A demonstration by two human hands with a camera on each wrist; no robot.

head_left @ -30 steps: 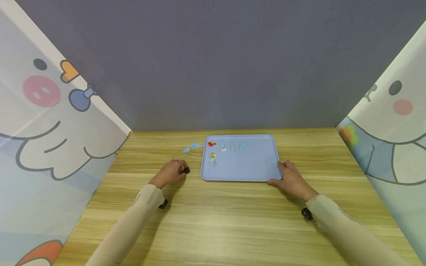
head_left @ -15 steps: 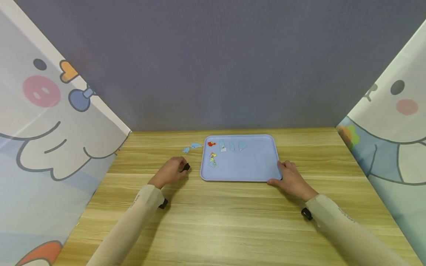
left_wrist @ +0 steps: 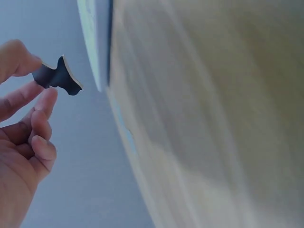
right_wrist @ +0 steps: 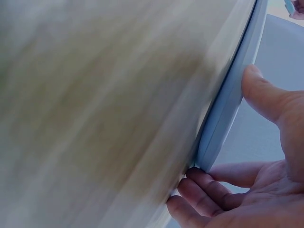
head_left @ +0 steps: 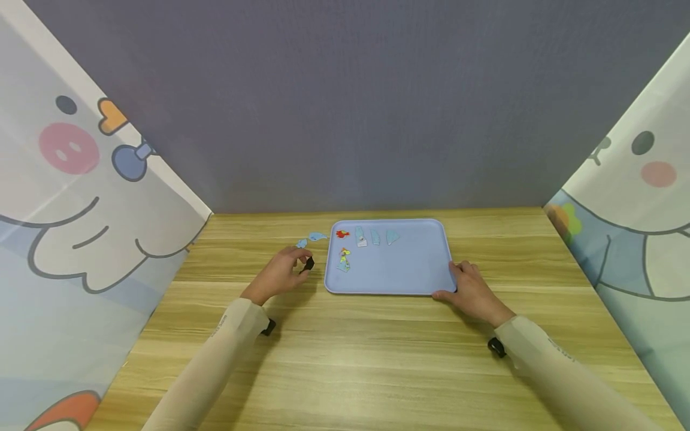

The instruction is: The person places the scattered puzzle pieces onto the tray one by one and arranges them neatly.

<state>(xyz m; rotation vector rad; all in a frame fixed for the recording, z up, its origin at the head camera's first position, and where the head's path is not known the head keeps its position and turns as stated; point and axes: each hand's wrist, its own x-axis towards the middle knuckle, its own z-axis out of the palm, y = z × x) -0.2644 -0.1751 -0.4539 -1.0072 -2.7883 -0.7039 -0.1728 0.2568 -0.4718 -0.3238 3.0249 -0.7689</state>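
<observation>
The left hand (head_left: 277,276) pinches a small black-backed piece (head_left: 309,264) between thumb and fingertips, left of the tray. In the left wrist view, that piece (left_wrist: 59,76) has an irregular, curved outline and is raised off the table. At the near right corner of the light blue tray (head_left: 393,286), the right hand (head_left: 474,291) holds the rim. The right wrist view has the thumb and fingers of the right hand (right_wrist: 266,190) around the tray's corner (right_wrist: 221,126). Inside the tray lie a red piece (head_left: 342,234), yellow pieces (head_left: 345,252) and several light blue pieces (head_left: 375,237).
Two light blue pieces, one near the tray's left side (head_left: 317,236) and one just beyond the left hand (head_left: 302,243), lie on the wooden table (head_left: 377,359). A grey panel (head_left: 377,108) stands behind the table, with cartoon-printed walls at both sides.
The left hand has moved slightly right and away from the body, carrying the black-backed piece towards the tray. The right hand and tray have stayed in place.
</observation>
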